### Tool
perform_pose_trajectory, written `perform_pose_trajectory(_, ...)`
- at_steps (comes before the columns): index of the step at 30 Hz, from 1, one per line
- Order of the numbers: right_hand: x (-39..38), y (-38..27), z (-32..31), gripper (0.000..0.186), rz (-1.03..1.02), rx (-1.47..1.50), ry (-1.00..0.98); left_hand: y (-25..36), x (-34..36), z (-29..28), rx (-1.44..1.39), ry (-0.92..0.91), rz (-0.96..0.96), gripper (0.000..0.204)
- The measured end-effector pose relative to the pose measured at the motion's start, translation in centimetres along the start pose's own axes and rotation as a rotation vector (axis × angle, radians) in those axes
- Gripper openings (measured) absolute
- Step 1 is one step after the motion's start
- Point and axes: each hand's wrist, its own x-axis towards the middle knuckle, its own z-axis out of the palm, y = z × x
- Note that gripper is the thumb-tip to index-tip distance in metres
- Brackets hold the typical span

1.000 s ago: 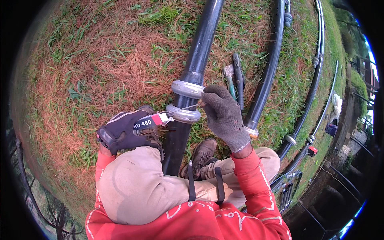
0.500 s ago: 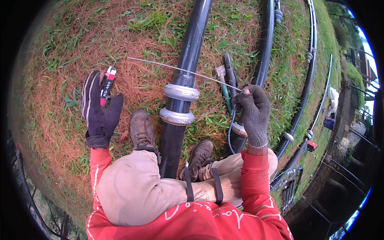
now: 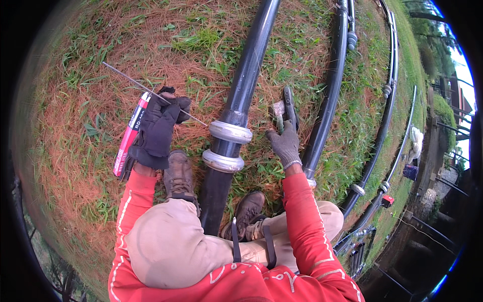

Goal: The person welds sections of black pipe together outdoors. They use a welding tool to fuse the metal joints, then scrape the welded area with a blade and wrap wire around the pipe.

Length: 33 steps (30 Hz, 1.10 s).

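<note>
My left hand (image 3: 157,123), in a dark glove, is closed on a thin welding rod (image 3: 121,73) that slants across the fingers. The rod's lower right end reaches a silver pipe collar (image 3: 231,132). Against the outer side of this hand lies a red, white and black welding-rod packet (image 3: 128,146). My right hand (image 3: 286,145), in a grey knit glove, is at the dark electrode holder (image 3: 289,103) on the grass. Its thumb and forefinger are apart; the other fingers are hidden. Beside the holder shows a pale-headed tool (image 3: 278,107) with a green handle.
A thick black pipe (image 3: 254,55) runs between my boots, with a second silver collar (image 3: 223,161) nearer me. Another black pipe (image 3: 332,85) lies to the right, and more pipes curve beyond it. Dry pine needles cover the grass at left. A red box (image 3: 387,201) sits far right.
The welding rod has passed from my right hand to my left. My right hand has moved left and down to the holder. More of the packet shows beside my left hand.
</note>
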Motion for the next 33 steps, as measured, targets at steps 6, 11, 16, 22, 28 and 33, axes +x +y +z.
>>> perform_pose_trajectory(6, 0.6, 2.8, 4.9, 0.074, 0.096, -0.186, -0.052, 1.6, 3.1, 1.4, -0.625, -0.117, 0.011, 0.024)
perform_pose_trajectory(11, 2.9, 4.0, 5.1, 0.051, 0.016, -0.246, -0.084, 2.0, 4.0, 3.6, -0.566, -0.074, -0.168, 0.021)
perform_pose_trajectory(16, 4.8, 5.1, 5.3, 0.029, 0.109, -0.011, -0.294, 2.4, 3.9, 4.8, -0.560, -0.007, -0.290, 0.017)
perform_pose_trajectory(22, 2.3, 5.2, 1.3, 0.045, 0.248, 0.638, -0.490, 2.3, 4.6, 6.8, -0.522, 0.023, -0.378, 0.014)
perform_pose_trajectory(28, 0.1, 2.0, -1.2, 0.046, -0.105, 0.406, 0.159, 0.8, 7.0, 7.2, -0.072, -0.217, -0.264, 0.026)
perform_pose_trajectory(33, 0.2, -0.2, -3.8, 0.052, -0.099, 0.478, 0.199, -0.1, 9.1, 6.8, 0.498, -0.483, 0.408, 0.017)
